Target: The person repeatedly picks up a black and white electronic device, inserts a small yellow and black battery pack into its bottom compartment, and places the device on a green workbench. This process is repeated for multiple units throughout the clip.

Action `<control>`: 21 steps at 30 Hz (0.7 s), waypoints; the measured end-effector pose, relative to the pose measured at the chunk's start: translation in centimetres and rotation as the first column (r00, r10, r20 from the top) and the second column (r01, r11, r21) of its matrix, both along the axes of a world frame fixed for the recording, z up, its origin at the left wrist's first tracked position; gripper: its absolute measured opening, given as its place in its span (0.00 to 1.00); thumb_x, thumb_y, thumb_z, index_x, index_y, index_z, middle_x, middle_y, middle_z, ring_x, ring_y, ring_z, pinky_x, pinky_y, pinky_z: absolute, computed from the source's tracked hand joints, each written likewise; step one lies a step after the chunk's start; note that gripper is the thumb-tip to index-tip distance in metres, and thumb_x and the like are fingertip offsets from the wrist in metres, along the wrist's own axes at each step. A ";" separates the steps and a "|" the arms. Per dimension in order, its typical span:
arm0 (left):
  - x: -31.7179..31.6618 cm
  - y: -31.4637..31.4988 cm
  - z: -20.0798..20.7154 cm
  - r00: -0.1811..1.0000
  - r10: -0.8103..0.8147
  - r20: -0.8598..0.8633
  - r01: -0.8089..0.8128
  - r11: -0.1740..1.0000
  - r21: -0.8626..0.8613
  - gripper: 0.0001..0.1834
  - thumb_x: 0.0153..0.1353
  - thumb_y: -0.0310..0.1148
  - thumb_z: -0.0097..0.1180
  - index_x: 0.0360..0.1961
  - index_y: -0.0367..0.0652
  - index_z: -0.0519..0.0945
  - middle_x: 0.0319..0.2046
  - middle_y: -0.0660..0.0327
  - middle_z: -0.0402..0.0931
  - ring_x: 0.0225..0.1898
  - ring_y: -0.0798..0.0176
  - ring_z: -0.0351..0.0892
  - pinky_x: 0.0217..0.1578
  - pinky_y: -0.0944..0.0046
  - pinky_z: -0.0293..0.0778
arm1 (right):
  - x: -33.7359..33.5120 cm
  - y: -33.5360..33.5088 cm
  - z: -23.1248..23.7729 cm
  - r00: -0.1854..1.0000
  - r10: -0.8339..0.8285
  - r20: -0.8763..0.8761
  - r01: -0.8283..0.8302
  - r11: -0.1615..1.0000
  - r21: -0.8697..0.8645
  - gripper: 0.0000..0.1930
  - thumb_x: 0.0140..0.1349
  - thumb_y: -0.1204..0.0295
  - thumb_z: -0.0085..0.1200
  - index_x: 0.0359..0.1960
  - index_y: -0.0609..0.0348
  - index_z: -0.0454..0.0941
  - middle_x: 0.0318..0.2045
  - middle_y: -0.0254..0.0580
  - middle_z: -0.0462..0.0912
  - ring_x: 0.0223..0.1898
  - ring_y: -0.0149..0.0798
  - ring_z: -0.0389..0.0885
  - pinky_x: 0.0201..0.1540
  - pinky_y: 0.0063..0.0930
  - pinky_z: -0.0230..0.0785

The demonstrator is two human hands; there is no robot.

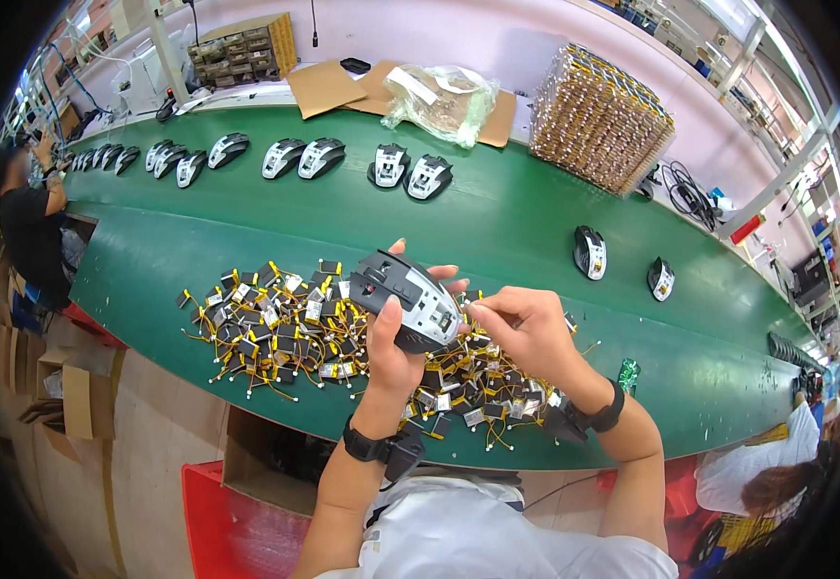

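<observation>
Head view: my left grip (394, 359) clasps a computer mouse (414, 297) above battery packs (285, 344); my right grip (536, 333) pinches closed alongside.

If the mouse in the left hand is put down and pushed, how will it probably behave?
The mouse is probably stiff: its shell looks like hard plastic. Being low and wide, it seems unlikely to roll.

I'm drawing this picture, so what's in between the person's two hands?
A black-and-silver computer mouse, shown in the head view: the left hand holds it, and the right hand has its fingertips close beside it.
</observation>
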State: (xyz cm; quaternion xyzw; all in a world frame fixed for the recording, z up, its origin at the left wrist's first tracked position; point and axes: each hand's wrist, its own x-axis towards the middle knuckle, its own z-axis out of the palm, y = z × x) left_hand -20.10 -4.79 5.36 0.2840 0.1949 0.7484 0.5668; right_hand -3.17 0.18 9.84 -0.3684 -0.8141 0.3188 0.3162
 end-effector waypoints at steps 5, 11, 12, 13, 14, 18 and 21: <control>-0.1 -0.1 -0.6 0.981 -0.173 0.085 0.168 0.984 0.053 0.47 0.61 0.55 0.57 0.73 0.49 0.49 0.57 0.42 0.71 0.58 0.47 0.75 0.41 0.49 0.86 | 0.3 1.0 -0.8 0.990 -0.123 -0.065 0.111 0.979 -0.170 0.09 0.62 0.71 0.62 0.37 0.66 0.86 0.22 0.38 0.84 0.20 0.23 0.73 0.23 0.23 0.65; 0.0 0.0 -0.6 0.995 -0.100 0.021 0.100 0.995 0.011 0.47 0.60 0.58 0.54 0.73 0.48 0.50 0.55 0.42 0.72 0.59 0.45 0.73 0.41 0.50 0.86 | -0.2 0.4 0.2 1.000 -0.018 -0.011 0.018 0.999 0.042 0.08 0.61 0.72 0.62 0.31 0.66 0.83 0.22 0.41 0.81 0.20 0.30 0.75 0.24 0.26 0.66; 0.2 0.0 -0.7 0.995 -0.103 0.000 0.103 0.995 0.010 0.47 0.59 0.58 0.54 0.73 0.48 0.49 0.55 0.41 0.72 0.59 0.45 0.73 0.41 0.50 0.86 | -0.3 0.6 0.3 1.000 -0.026 -0.012 0.026 0.999 0.026 0.08 0.60 0.72 0.62 0.32 0.66 0.83 0.22 0.41 0.81 0.20 0.30 0.75 0.24 0.26 0.66; 0.3 0.1 -1.0 0.994 -0.105 -0.020 0.106 0.994 0.009 0.48 0.59 0.58 0.55 0.73 0.48 0.49 0.55 0.41 0.72 0.58 0.45 0.73 0.41 0.50 0.86 | -0.4 0.8 0.3 0.999 -0.034 -0.013 0.034 0.999 0.009 0.08 0.60 0.72 0.63 0.32 0.66 0.83 0.23 0.41 0.81 0.20 0.31 0.75 0.24 0.26 0.67; 0.4 0.1 -1.4 0.987 -0.118 0.109 0.112 0.992 0.057 0.43 0.62 0.47 0.56 0.72 0.44 0.50 0.54 0.40 0.72 0.55 0.48 0.77 0.42 0.51 0.86 | -0.5 0.9 0.3 0.998 -0.048 -0.035 0.049 0.998 0.026 0.07 0.59 0.72 0.64 0.32 0.66 0.83 0.23 0.41 0.82 0.20 0.32 0.75 0.24 0.26 0.67; 0.2 0.0 -0.9 0.996 -0.081 0.035 0.081 0.997 0.016 0.46 0.60 0.55 0.55 0.73 0.48 0.49 0.55 0.41 0.71 0.57 0.46 0.75 0.41 0.49 0.86 | -0.3 0.8 0.3 0.996 -0.088 0.000 0.086 0.973 0.215 0.07 0.59 0.73 0.65 0.33 0.64 0.83 0.25 0.40 0.80 0.21 0.32 0.75 0.25 0.25 0.67; 0.1 0.0 -0.9 0.991 -0.102 0.092 0.100 0.994 0.033 0.45 0.62 0.54 0.54 0.73 0.47 0.49 0.55 0.41 0.71 0.56 0.45 0.76 0.41 0.49 0.86 | -0.4 0.9 0.5 0.998 -0.053 -0.014 0.055 0.979 0.195 0.05 0.59 0.76 0.63 0.34 0.63 0.81 0.26 0.41 0.78 0.24 0.36 0.76 0.27 0.29 0.68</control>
